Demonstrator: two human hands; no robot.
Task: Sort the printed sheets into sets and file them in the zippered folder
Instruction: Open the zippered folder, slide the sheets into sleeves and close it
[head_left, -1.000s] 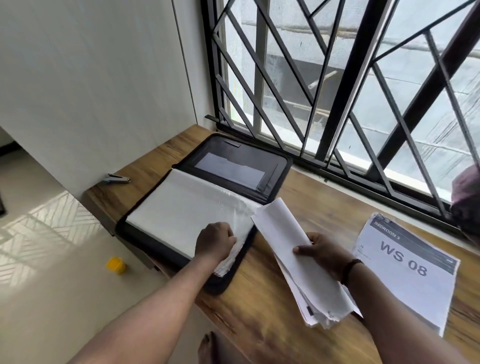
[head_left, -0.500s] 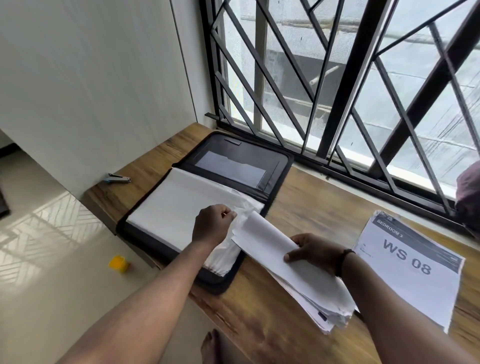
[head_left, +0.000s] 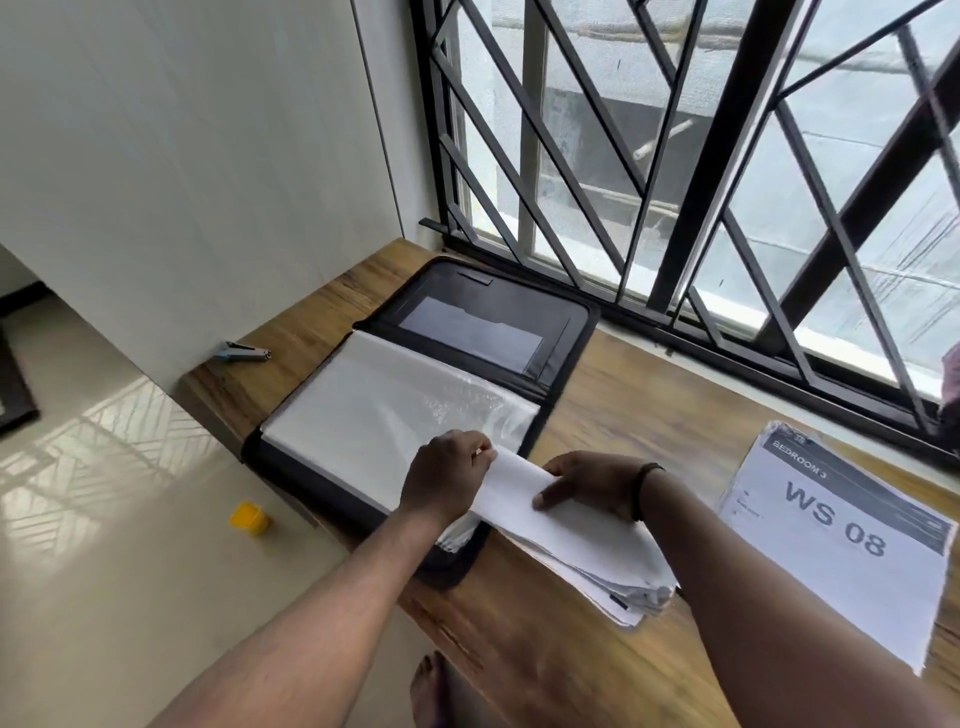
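Observation:
A black zippered folder (head_left: 566, 332) lies open on the wooden table, its clear plastic sleeves (head_left: 374, 410) spread over the near half. My left hand (head_left: 447, 480) pinches the open edge of a sleeve at the folder's right side. My right hand (head_left: 592, 486) grips a stack of white sheets (head_left: 576, 545), blank side up, with its far end touching the sleeve edge at my left fingers. A separate printed set (head_left: 841, 530) headed "BEDROOM 3, WS 08" lies flat to the right.
A small stapler (head_left: 244, 352) rests at the table's left end by the wall. A barred window (head_left: 675, 171) runs along the table's far edge. A yellow block (head_left: 250, 518) lies on the tiled floor below, and my bare foot (head_left: 431, 691) shows beneath the table's near edge.
My right hand has swung the sheet stack left and down until its end meets the sleeve edge. My left hand shifted slightly right along the sleeve, lifting its edge.

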